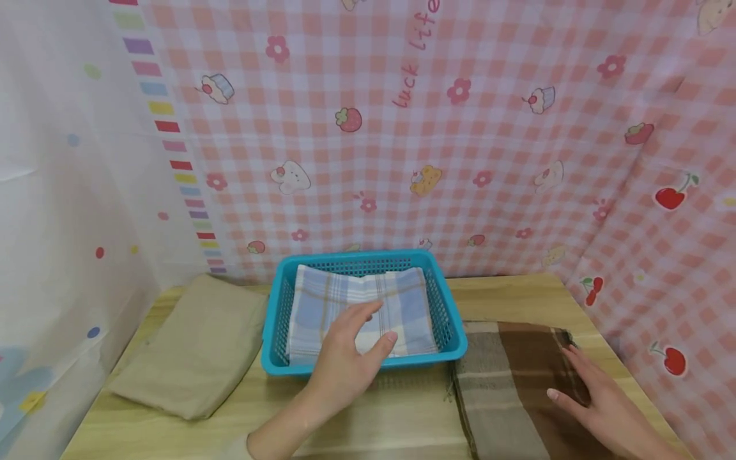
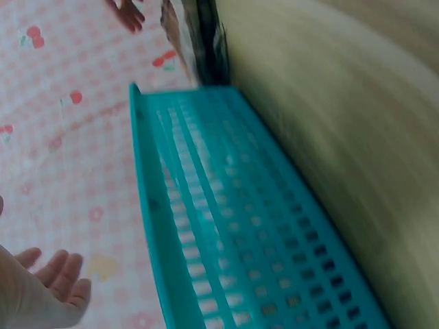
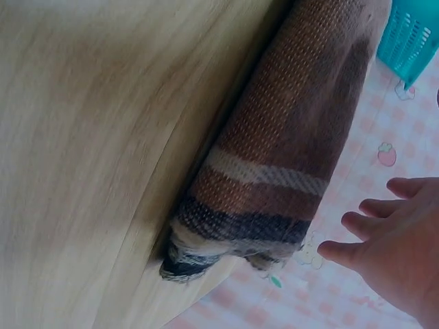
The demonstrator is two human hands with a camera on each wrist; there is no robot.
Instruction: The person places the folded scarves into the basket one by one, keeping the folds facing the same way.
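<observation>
Wooden table (image 1: pixel 402 415), teal basket (image 1: pixel 457 342) holding checked cloth (image 1: pixel 408 306), left hand (image 1: pixel 347 354) above it, right hand (image 1: pixel 606 402) over brown cloth (image 1: pixel 512 383), both hands relaxed and empty, beige cloth (image 1: pixel 198 351) beside basket

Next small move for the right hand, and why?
The right hand should probably close in and pinch the edge of the brown striped cloth. It holds nothing, and the right wrist view shows a gap to that cloth, while the blue plaid cloth already lies in the basket.
</observation>
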